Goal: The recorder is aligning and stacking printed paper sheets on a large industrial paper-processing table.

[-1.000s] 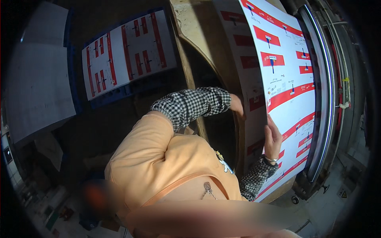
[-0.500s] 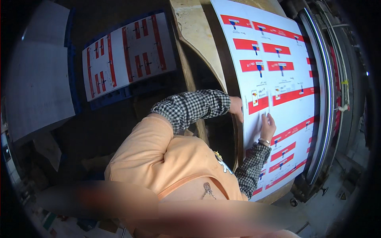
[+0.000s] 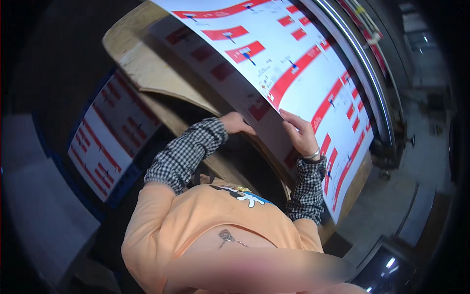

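Note:
A large white printed sheet (image 3: pixel 298 93) with red bands and small blue figures has its left edge raised and curved. My right hand (image 3: pixel 301 134) pinches that raised edge between thumb and fingers. Beneath it, in shadow, lies a lower printed sheet (image 3: pixel 223 73) with the same kind of red blocks. My left hand (image 3: pixel 237 122) is closed at the left edge of this lower sheet, its fingertips partly hidden there. Both forearms wear black-and-white checked sleeve covers.
A shiny metal roller (image 3: pixel 360 56) of a machine runs along the sheet's far right side. Under the sheets is a worn wooden board (image 3: pixel 132 46) with a curved cutout. At left, a stack of printed sheets (image 3: pixel 105 142) rests on a blue pallet, beside a pale stack (image 3: pixel 41 181).
The top sheet lay flat; its left edge is now lifted, baring a sheet below. My right hand has gone from resting on the sheet to gripping its edge. The view has turned.

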Tool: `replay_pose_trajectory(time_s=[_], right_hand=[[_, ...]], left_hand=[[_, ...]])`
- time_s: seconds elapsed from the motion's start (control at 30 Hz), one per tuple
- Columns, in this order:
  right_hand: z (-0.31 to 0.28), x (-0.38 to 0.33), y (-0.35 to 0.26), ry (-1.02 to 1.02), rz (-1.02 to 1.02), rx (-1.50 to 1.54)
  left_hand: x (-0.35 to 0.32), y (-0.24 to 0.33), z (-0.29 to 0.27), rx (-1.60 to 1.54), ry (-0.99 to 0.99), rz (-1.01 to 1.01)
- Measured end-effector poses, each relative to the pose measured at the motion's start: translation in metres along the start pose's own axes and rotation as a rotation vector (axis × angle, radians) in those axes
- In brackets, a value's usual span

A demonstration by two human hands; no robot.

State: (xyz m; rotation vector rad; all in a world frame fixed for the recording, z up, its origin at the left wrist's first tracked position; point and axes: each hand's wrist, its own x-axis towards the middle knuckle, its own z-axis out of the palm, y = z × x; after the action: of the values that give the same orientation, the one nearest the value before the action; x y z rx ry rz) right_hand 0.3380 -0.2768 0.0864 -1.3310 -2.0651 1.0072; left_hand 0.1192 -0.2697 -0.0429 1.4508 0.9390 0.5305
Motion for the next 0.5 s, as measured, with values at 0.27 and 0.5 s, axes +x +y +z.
replay_pose_trajectory(time_s=[0.27,0.5], right_hand=[[0.037,-0.014,0.032,-0.001,0.020,0.143],[0.055,-0.009,0.059,0.115,0.092,0.175]], left_hand=[[-0.004,0.017,-0.002,-0.118,-0.046,-0.151],[-0.008,0.020,0.004,-0.302,0.024,0.043]])
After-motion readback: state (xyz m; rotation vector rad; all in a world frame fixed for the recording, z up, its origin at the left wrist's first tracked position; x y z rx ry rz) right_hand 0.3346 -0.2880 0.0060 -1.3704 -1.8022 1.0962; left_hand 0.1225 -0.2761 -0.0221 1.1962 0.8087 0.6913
